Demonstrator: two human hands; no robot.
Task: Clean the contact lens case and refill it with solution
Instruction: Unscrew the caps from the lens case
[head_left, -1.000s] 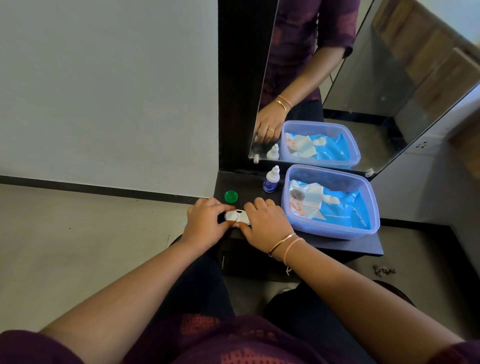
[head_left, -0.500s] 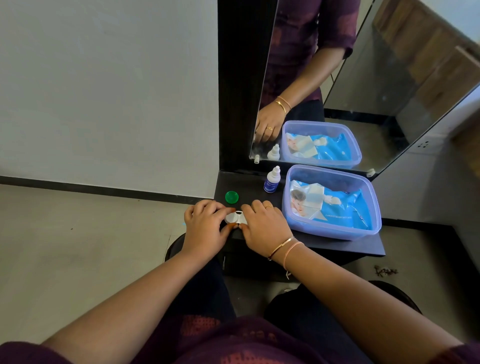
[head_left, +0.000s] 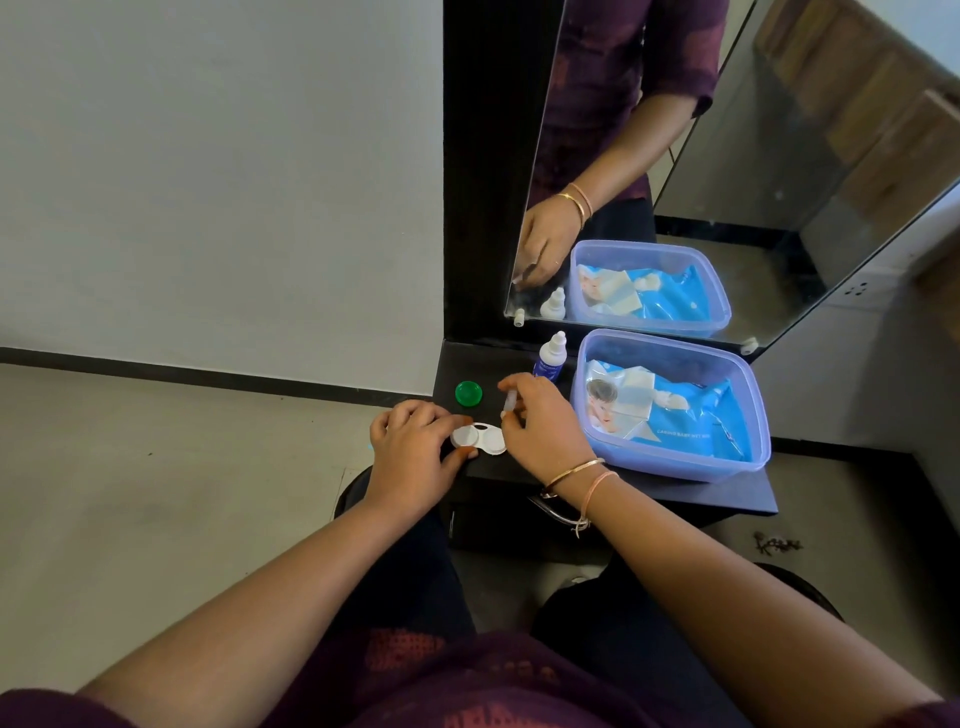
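A white contact lens case (head_left: 479, 439) lies on the black shelf (head_left: 519, 371), both of its wells uncovered. My left hand (head_left: 413, 452) holds the case's left end between thumb and fingers. My right hand (head_left: 540, 423) is lifted just above the case's right well and pinches a white cap (head_left: 510, 401) on edge. A green cap (head_left: 468, 393) lies on the shelf behind the case. The small white and blue solution bottle (head_left: 550, 358) stands upright further back, by the mirror.
A clear lilac plastic tub (head_left: 748, 415) with a blue wet-wipes pack inside takes up the shelf's right half. A mirror (head_left: 675, 156) stands at the back and reflects the tub, bottle and a hand. The shelf's front edge is just below the case.
My right hand has come up off the case with the white cap in its fingers, which uncovers the right well. My left hand stays on the case's left end.
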